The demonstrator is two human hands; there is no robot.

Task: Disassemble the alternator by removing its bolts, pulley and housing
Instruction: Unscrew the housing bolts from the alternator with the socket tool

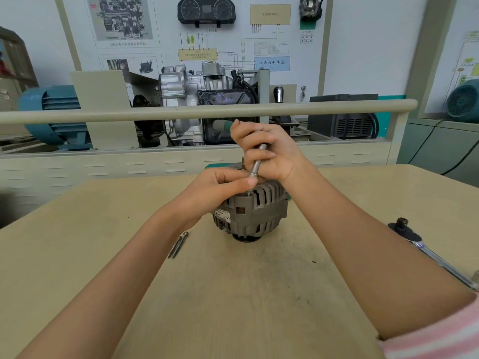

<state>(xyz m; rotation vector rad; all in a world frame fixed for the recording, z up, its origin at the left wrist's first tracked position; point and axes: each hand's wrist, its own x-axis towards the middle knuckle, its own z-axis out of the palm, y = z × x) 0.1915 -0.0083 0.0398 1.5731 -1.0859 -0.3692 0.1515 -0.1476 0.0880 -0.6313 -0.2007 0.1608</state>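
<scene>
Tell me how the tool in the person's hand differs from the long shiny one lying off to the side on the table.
The screwdriver stands nearly upright, tip down on the alternator; the ratchet wrench lies flat on the table. The right hand grips the screwdriver, while nothing touches the wrench. The screwdriver has a green handle; the wrench is chrome with a dark head. Both have metal shafts.

My right grip [267, 154] is hiding most of the screwdriver [256, 164], and my left grip [220, 187] is covering its tip and the alternator [251, 213] top. The ratchet [435, 257] is running off the right edge.
</scene>
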